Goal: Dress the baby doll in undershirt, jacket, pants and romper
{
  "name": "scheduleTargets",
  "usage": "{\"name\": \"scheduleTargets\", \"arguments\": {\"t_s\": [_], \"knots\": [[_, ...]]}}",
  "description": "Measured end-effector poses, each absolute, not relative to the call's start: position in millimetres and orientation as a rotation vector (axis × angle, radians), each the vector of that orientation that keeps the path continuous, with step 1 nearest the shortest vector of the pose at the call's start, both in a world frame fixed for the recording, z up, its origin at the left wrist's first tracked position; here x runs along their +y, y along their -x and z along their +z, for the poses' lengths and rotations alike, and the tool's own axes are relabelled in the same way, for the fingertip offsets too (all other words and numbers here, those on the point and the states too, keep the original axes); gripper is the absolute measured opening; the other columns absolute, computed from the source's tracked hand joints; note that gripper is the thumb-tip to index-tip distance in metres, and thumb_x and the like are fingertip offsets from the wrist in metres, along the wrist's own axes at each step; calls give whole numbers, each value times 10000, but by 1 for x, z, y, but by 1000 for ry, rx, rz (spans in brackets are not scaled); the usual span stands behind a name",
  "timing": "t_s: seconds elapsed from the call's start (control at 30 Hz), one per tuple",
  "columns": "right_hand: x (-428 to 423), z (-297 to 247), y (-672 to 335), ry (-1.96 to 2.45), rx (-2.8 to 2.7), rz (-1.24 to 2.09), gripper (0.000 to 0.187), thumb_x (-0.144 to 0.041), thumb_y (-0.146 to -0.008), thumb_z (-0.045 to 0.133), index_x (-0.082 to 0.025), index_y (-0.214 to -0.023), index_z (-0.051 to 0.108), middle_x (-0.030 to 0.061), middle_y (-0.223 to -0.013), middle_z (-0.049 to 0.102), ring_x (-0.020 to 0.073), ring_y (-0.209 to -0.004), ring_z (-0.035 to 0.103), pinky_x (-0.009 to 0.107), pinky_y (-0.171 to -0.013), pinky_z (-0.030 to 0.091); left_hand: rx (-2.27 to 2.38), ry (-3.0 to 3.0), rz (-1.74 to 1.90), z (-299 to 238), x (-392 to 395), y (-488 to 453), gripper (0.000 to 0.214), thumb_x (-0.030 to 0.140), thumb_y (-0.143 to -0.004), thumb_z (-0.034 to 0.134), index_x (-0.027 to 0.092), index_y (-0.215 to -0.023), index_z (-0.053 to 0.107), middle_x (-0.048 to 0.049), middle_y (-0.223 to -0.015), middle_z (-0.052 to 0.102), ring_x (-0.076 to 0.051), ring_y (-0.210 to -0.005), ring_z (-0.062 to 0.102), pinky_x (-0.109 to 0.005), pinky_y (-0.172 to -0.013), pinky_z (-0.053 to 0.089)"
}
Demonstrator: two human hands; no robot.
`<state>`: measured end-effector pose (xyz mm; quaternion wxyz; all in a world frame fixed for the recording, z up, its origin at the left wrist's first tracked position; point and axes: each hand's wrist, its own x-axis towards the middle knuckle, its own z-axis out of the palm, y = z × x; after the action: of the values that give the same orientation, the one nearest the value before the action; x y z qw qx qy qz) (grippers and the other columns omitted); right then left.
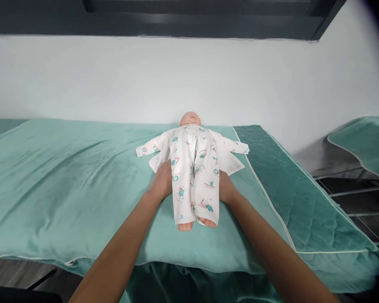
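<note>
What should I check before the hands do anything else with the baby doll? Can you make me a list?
1. Baby doll lying down on the green bed cover: ok.
2. Left hand and right hand one on each side of the patterned trousers: ok.
3. Firm hold: cannot tell, because the trousers hide many of the fingers.
4. Toes poking out of both trouser legs: ok.
5. Jacket lying neatly against the body: not ok, its lower corners flare out on both sides.
6. Doll's arms in the sleeves: cannot tell, no doll hands show at the cuffs.
</note>
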<state>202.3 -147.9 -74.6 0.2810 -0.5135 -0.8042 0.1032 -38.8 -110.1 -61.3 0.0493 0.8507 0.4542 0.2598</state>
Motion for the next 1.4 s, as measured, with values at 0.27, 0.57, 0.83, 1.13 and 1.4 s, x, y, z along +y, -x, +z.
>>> {"name": "scheduleTargets", "arguments": {"t_s": [0.27,0.57,0.83,1.13,1.4], "knots": [[-153,-76,-204,1372,-2177,59,357,-325,-906,558,-150,-1201,656,155,-1211,687,322,-1122,616,432,-914,502,1441,-2896,927,-65,-135,57,254,228,-925,499,189,-713,634,-82,-808,593,-216,-768,515,-354,-676,405],[-176,-80,-214,1352,-2248,-95,142,-186,-895,558,-182,-919,698,107,-985,656,261,-920,567,380,-807,451,1426,-2853,826,-68,-153,66,218,156,-896,513,197,-728,645,-61,-823,581,-208,-801,492,-345,-697,390],[-181,-85,-232,1340,-1885,136,216,-161,-901,490,-212,-1019,663,73,-1034,652,226,-983,588,358,-885,469,1687,-2425,958,-72,-143,75,215,198,-906,466,216,-911,680,-51,-910,669,-235,-900,569,-383,-815,436],[-146,-88,-281,2178,-1410,-93,422,-461,-909,499,-136,-1133,648,185,-1150,637,322,-1050,558,423,-863,429,2506,-1874,916,-78,-127,72,379,427,-877,562,174,-1153,624,-153,-1242,621,-370,-1204,512,-508,-945,424],[-154,-85,-278,1942,-1230,181,218,-409,-806,595,-199,-863,596,35,-779,625,197,-712,544,331,-680,394,2260,-1726,1246,-76,-131,78,133,333,-892,520,210,-868,562,-100,-985,660,-296,-978,600,-471,-874,435]]}}
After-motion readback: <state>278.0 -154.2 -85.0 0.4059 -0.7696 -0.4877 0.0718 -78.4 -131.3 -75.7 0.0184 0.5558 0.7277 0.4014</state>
